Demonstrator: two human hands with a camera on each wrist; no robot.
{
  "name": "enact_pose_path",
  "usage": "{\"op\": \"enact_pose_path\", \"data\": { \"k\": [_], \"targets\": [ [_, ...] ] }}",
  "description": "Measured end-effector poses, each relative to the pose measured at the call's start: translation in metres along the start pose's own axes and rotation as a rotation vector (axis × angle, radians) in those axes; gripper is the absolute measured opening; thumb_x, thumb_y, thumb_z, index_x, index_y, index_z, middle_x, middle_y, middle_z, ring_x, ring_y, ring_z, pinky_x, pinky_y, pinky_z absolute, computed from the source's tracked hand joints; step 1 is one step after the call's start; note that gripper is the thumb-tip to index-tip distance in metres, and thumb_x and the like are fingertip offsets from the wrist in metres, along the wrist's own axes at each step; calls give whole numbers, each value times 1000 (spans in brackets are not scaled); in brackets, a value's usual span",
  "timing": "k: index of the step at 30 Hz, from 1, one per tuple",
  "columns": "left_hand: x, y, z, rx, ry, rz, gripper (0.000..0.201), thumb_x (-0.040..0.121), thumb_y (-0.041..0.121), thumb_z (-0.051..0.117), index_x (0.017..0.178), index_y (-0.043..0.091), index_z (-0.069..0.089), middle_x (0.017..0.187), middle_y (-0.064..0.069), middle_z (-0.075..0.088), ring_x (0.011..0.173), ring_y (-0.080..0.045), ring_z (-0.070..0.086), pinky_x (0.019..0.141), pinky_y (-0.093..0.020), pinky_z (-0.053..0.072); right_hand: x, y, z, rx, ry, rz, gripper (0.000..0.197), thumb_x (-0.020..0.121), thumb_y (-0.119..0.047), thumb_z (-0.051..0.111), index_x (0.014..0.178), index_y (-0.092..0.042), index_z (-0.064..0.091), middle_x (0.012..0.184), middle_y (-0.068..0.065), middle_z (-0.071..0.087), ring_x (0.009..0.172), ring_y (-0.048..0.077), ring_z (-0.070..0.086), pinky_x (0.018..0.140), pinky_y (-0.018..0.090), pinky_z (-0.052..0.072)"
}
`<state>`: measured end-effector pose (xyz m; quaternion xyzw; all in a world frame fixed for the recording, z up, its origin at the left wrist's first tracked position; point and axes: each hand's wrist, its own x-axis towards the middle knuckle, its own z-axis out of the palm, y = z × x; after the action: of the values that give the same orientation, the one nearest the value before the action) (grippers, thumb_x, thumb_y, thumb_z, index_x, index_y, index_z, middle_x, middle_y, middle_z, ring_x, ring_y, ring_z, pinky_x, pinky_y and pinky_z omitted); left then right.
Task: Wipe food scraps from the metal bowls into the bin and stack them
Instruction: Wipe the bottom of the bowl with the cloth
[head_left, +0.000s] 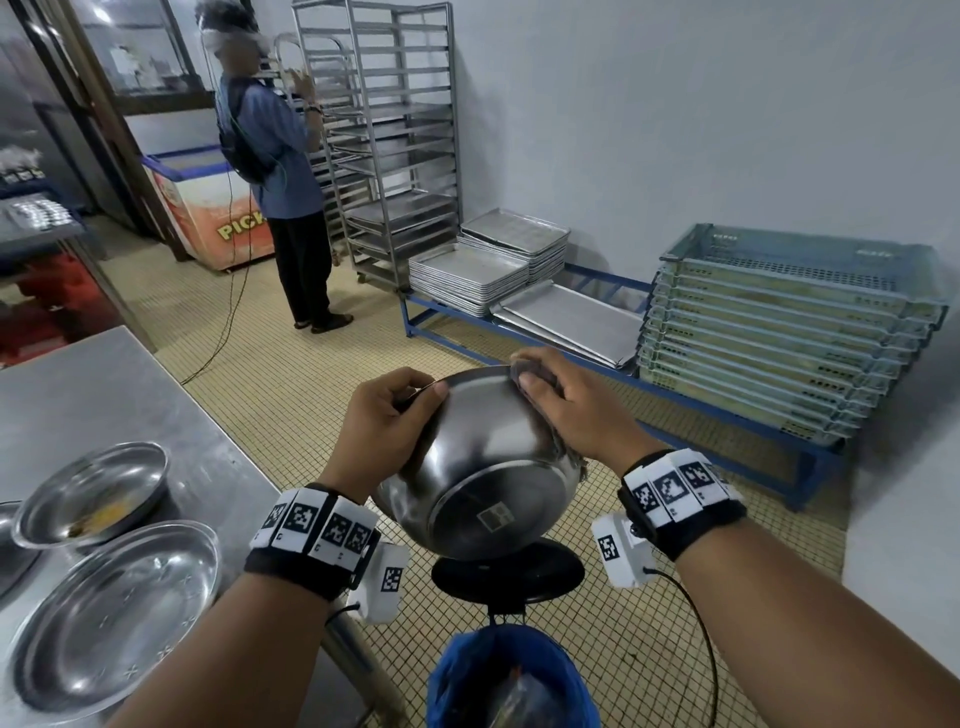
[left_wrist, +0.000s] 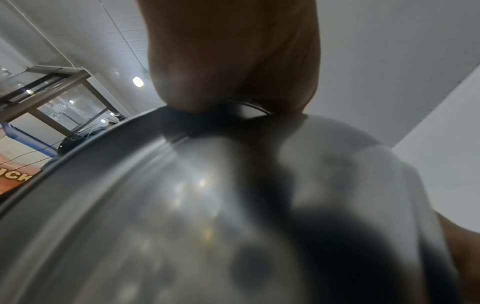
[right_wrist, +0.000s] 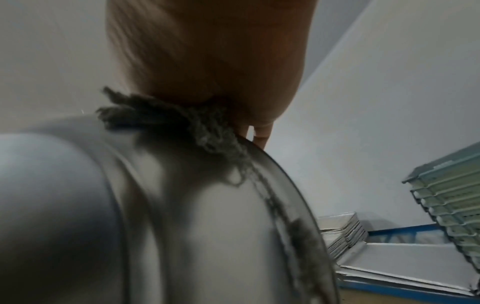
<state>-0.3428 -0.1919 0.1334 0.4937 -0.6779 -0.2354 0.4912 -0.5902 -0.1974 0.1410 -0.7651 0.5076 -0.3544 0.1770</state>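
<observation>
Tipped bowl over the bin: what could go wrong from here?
Scraps may miss: the bowl faces away, and the blue-lined bin sits nearer the body than its rim. The left hand holds only a rim grip, so hard wiping by the right hand with the rag could twist it loose. The dirty bowl on the table still waits.

A shiny metal bowl (head_left: 483, 467) is held tipped on its side above the bin (head_left: 511, 680), its flat base toward the camera and its mouth facing away. The bin, lined with a blue bag, stands on the floor. Two more metal bowls (head_left: 91, 493) sit upright on the table (head_left: 104, 395); the farther one holds yellowish scraps.
</observation>
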Motion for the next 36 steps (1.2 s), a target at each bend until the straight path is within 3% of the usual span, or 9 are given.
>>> {"op": "enact_pose_path", "data": {
  "k": [6,12,15,18,22,25,28,32,36],
  "targets": [
    [-2,2,4,-45,4,-13,13,96,21,76,84,25,73,74,15,75,69,-3,71,62,-15,53,4,-9,6,27,65,-38,19,106,-33,50,115,-27,66,98,-9,69,85,5,62,68,11,42],
    [-5,-2,8,-36,18,-11,17,96,20,76,82,30,72,71,18,74,67,1,68,62,-13,50,4,-7,8,108,65,-15,12,101,-28,59,107,-35,67,92,-18,67,82,-9,60,67,6,40],
    [-5,-1,8,-65,42,-17,13,96,17,75,84,22,74,66,19,72,63,2,67,59,-11,48,10,-8,9,134,56,-27,17,100,-28,60,113,-33,70,101,-14,72,93,1,65,80,19,51],
    [-6,-2,3,-90,67,-31,11,97,17,74,86,21,74,65,15,72,62,1,66,59,-13,49,10,1,6,205,106,43,16,101,-28,59,109,-35,71,104,-15,72,100,4,65,87,28,52],
    [-6,0,2,-21,-75,-29,11,100,23,71,90,26,72,76,9,76,70,-5,71,64,-19,53,9,-5,9,145,84,16,13,101,-26,60,106,-28,72,90,-16,70,84,-4,63,72,16,45],
    [2,9,0,85,-184,14,15,100,27,71,88,36,70,75,12,76,69,-4,70,63,-19,52,8,-16,10,46,43,-67,16,101,-29,59,110,-25,71,94,-10,71,85,5,64,71,21,48],
    [6,16,-7,43,-120,3,17,99,23,72,86,34,72,74,9,76,66,-5,70,61,-17,52,4,-11,6,120,62,-16,15,103,-30,56,111,-29,70,99,-12,70,89,-2,61,73,16,46],
    [-1,13,-13,-135,2,-91,11,100,19,70,90,21,75,71,1,77,61,-8,71,55,-19,52,1,12,1,251,150,132,17,104,-35,55,111,-31,71,107,-13,71,101,7,64,94,40,53],
    [-4,16,-1,-131,-40,-94,10,100,17,70,91,18,74,70,2,77,60,-7,70,55,-18,51,7,-6,-1,179,115,35,17,101,-32,57,110,-30,72,104,-13,72,100,8,65,90,37,53]
  ]
}}
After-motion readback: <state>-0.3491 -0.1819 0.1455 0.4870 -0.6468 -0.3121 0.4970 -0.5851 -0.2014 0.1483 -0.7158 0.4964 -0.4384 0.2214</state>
